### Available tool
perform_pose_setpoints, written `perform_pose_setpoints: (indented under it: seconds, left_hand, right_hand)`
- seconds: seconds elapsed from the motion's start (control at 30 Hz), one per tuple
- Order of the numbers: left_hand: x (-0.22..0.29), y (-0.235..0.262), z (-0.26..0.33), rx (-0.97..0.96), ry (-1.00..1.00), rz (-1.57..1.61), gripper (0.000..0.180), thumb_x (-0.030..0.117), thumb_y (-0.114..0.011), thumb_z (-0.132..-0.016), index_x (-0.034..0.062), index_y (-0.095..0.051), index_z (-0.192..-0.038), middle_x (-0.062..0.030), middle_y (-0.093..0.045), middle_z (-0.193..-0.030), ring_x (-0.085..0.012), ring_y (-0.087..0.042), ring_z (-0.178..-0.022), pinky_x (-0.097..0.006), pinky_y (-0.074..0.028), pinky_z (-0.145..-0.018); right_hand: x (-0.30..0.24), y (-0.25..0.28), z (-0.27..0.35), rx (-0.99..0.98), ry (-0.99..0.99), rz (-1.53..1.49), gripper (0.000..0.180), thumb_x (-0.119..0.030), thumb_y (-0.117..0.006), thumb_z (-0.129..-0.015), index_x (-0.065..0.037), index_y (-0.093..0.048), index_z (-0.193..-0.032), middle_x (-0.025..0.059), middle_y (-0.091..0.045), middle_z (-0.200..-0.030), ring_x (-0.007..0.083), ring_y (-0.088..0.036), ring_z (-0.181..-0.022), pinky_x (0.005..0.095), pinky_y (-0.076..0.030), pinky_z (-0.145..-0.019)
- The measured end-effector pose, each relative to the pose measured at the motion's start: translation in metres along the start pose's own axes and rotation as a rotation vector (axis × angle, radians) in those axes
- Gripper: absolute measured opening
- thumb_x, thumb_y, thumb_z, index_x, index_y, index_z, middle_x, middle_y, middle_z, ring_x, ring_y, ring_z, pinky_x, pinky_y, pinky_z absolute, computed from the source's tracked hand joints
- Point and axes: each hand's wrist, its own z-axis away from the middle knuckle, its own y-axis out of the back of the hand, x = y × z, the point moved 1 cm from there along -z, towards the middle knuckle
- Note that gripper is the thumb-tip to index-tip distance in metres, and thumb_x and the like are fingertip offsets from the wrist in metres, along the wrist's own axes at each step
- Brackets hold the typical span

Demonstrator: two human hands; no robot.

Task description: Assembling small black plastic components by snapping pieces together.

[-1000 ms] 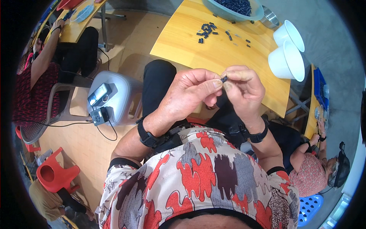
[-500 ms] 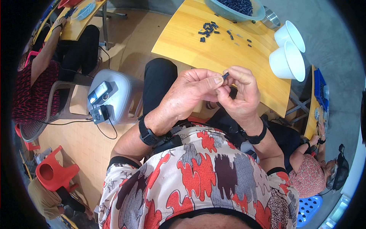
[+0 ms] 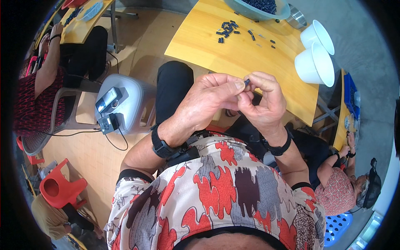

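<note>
While your two hands meet above your lap, just short of the near edge of the yellow counter (image 3: 233, 54), they share one small dark part (image 3: 247, 82). Your left hand (image 3: 210, 100) has its fingers curled shut, thumb and forefinger tips pressed against that part from the left. Your right hand (image 3: 264, 104) closes on it from the right, its fingers (image 3: 266, 79) bent over the top, so the part sits pinched between both sets of fingertips; most of it is hidden and its shape cannot be told.

Relative to the counter: a loose scatter of small dark pieces (image 3: 227, 29) lies on its far half, a grey-green bowl (image 3: 258, 8) full of more dark pieces stands at its far edge, and two white cups (image 3: 314, 62) sit at its right end, touching each other. Left of the counter, on the wooden floor, a pale grey stool (image 3: 125, 104) carries two small devices with cables. Each of your wrists wears a black band.
</note>
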Motion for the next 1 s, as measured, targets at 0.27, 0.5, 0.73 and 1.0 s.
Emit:
perform_pose_setpoints:
  seconds: [0.27,0.5,0.73,1.0]
  left_hand:
    - [-0.001,0.001,-0.001,0.001,0.028,0.001,0.021,0.017,-0.058,-0.087,-0.0018,-0.064,-0.094,-0.0083,-0.065,-0.086,-0.0129,-0.062,-0.076,-0.023,-0.051,-0.067]
    - [-0.004,-0.003,0.001,-0.006,-0.061,0.037,0.02,0.013,-0.055,-0.088,-0.005,-0.063,-0.094,-0.0107,-0.064,-0.086,-0.0143,-0.062,-0.078,-0.025,-0.052,-0.071]
    - [-0.011,0.002,-0.005,0.038,-0.041,0.01,0.021,0.014,-0.055,-0.088,-0.0043,-0.063,-0.093,-0.0097,-0.064,-0.085,-0.0136,-0.061,-0.076,-0.025,-0.051,-0.07]
    - [-0.004,0.0,-0.009,0.029,0.034,0.017,0.021,0.016,-0.054,-0.088,-0.0019,-0.064,-0.094,-0.0086,-0.064,-0.085,-0.0127,-0.061,-0.076,-0.025,-0.051,-0.069]
  right_hand:
    - [-0.002,0.002,-0.001,-0.03,-0.019,0.017,0.032,0.004,-0.068,-0.066,-0.001,-0.054,-0.095,0.0109,-0.06,-0.086,0.0123,-0.058,-0.064,0.0229,-0.048,-0.056]
    - [-0.004,0.001,-0.008,-0.017,0.098,0.074,0.025,0.002,-0.065,-0.07,0.001,-0.056,-0.093,0.0111,-0.06,-0.082,0.016,-0.058,-0.063,0.0242,-0.048,-0.055]
    - [0.008,-0.003,0.002,-0.038,0.033,0.049,0.027,0.003,-0.065,-0.07,0.0,-0.056,-0.095,0.0109,-0.059,-0.085,0.0154,-0.057,-0.065,0.0234,-0.048,-0.057]
    - [0.01,0.001,0.012,-0.052,-0.284,-0.33,0.035,0.009,-0.057,-0.077,0.004,-0.047,-0.11,0.0096,-0.053,-0.1,0.0124,-0.051,-0.084,0.0258,-0.044,-0.078]
